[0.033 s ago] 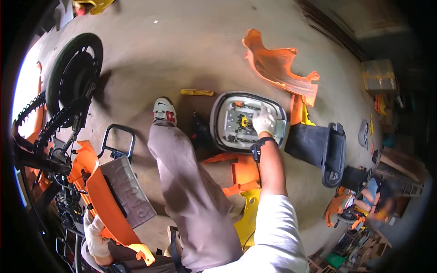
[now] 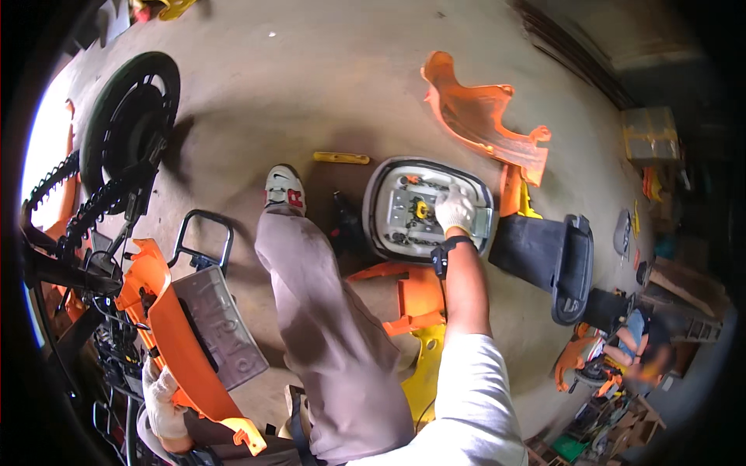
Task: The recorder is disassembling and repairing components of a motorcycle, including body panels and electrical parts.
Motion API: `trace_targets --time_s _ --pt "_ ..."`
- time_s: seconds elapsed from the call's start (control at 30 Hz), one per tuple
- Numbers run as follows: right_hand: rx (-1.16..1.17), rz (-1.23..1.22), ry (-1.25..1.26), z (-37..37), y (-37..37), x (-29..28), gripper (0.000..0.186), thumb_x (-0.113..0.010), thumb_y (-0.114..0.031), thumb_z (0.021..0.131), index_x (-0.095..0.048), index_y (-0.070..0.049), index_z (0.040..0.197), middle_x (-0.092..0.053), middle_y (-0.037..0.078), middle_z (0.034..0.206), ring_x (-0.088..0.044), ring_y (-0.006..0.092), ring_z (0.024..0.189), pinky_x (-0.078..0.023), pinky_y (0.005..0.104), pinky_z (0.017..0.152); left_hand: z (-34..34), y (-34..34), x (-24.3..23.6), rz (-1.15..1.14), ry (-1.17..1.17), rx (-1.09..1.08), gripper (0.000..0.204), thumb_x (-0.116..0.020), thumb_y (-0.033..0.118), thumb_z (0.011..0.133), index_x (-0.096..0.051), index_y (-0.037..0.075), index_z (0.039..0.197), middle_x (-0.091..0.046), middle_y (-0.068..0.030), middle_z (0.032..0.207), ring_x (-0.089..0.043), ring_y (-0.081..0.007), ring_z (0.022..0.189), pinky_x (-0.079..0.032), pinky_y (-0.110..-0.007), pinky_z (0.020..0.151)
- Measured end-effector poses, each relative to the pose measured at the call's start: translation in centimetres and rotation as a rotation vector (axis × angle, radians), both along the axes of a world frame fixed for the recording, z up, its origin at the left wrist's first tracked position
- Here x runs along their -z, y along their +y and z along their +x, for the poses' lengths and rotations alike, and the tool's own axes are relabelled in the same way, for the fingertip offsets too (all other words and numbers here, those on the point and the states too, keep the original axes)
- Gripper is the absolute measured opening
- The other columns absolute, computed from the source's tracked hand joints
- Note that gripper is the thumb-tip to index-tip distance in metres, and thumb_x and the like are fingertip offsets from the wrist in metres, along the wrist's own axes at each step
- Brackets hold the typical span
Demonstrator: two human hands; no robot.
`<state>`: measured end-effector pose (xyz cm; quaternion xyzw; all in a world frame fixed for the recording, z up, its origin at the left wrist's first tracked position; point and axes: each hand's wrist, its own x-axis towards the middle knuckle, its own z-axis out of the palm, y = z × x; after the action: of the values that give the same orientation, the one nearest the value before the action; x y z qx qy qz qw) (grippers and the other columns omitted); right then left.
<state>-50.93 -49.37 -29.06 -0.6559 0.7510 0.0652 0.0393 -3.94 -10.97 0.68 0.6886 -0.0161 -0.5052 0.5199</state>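
Note:
My gloved left hand (image 2: 163, 396) grips a curved orange plastic panel (image 2: 175, 342) at lower left; a translucent embossed plate (image 2: 229, 326) and dark backing sit against the panel. My gloved right hand (image 2: 453, 206) is curled over the inside of a pale oval compartment with a dark rim (image 2: 388, 241), among metal plates and a yellow fitting (image 2: 423, 210); what its fingers hold is hidden. A large dark plastic part (image 2: 528, 252) lies right of the compartment, and orange pieces (image 2: 420, 299) lie below it.
A black wheeled frame (image 2: 124, 132) stands at left, near a metal loop (image 2: 198, 233). An orange shell (image 2: 482, 113) and yellow bar (image 2: 340, 158) lie on the floor (image 2: 311, 85). Another person (image 2: 629, 346) is at right beside parts; a cardboard box (image 2: 649, 132) stands behind.

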Motion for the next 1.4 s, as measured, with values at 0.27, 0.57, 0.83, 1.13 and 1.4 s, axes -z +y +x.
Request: trace_targets --time_s 0.27,0.57,0.83,1.13,1.4 --pt "-0.086 -0.059 -0.04 -0.3 0.4 -0.1 0.033 -0.06 -0.036 0.09 -0.064 -0.01 0.111 -0.062 0.018 0.112 -0.063 0.0392 0.103 -0.051 0.0495 0.09 1.4 0.8 0.2 0.053 0.052 0.023 0.053 -0.077 0.019 0.084 -0.054 0.0 0.127 -0.067 -0.0055 0.101 -0.066 -0.0124 0.077 -0.053 -0.023 0.062" --pt "-0.08 -0.006 -0.136 -0.7 0.0 -0.7 0.035 -0.065 -0.036 0.088 -0.067 -0.013 0.113 -0.064 0.016 0.118 -0.062 0.0376 0.109 -0.049 0.047 0.097 0.1 0.4 0.3 0.058 -0.067 -0.004 0.049 -0.078 0.023 0.087 -0.055 0.002 0.125 -0.065 -0.0047 0.097 -0.062 -0.0094 0.07 -0.047 -0.019 0.051" --pt "-0.225 0.148 0.059 -1.5 -2.0 0.4 0.03 -0.063 -0.031 0.09 -0.069 -0.009 0.109 -0.063 0.018 0.119 -0.061 0.0375 0.11 -0.051 0.0487 0.094 -0.5 -0.4 -0.5 0.082 -0.096 -0.024 0.055 -0.075 0.021 0.083 -0.055 0.001 0.13 -0.066 -0.0043 0.103 -0.066 -0.0116 0.085 -0.053 -0.024 0.073" --pt "-0.367 0.245 0.182 -0.9 -1.5 -0.9 0.034 -0.054 -0.031 0.089 -0.07 -0.008 0.107 -0.069 0.019 0.109 -0.067 0.0362 0.102 -0.054 0.0464 0.088 -0.8 -1.8 -2.0 0.085 -0.106 0.055 0.046 -0.073 0.02 0.08 -0.061 0.0 0.12 -0.069 -0.0017 0.098 -0.065 -0.0088 0.08 -0.052 -0.023 0.074" --pt "-0.176 0.124 -0.133 -1.4 4.6 -3.2 0.033 -0.059 -0.032 0.087 -0.063 -0.004 0.105 -0.069 0.024 0.106 -0.065 0.043 0.099 -0.051 0.051 0.086 0.2 -0.8 -2.9 0.099 -0.008 0.108 0.052 -0.06 0.003 0.077 -0.057 -0.001 0.128 -0.067 -0.0035 0.106 -0.064 -0.0094 0.086 -0.05 -0.022 0.077"
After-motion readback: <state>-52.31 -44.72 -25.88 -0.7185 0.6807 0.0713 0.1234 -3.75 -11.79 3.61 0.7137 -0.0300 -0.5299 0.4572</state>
